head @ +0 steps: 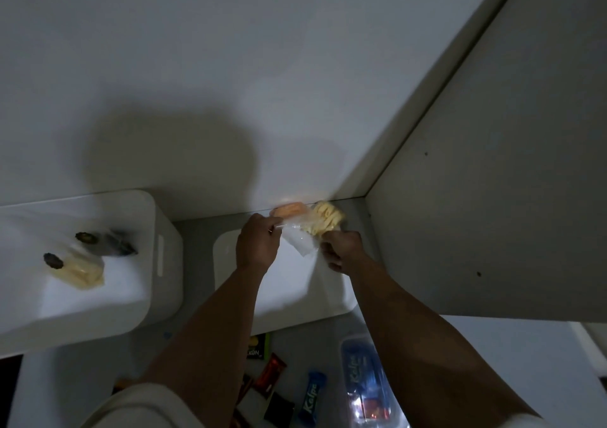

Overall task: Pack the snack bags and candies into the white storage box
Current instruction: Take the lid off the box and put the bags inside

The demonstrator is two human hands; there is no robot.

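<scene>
Both hands reach to the back of the table by the wall. My left hand [258, 245] pinches the top of a clear snack bag [315, 230] of yellow snacks, and my right hand [340, 252] grips its lower edge. An orange snack bag [289, 211] lies just behind, against the wall. The white storage box [138, 204] stands open at the left, with a yellow snack bag [82, 271] and a dark bag [115, 243] inside. Its white lid [295, 296] lies flat under my hands.
Near the table's front edge lie candy bars: a blue Kelpo bar [312, 396], a red bar [271, 375], a dark one [279, 409], a green-edged pack [258, 347] and a clear candy bag with blue print [364, 381]. A grey cabinet side [492, 197] rises at the right.
</scene>
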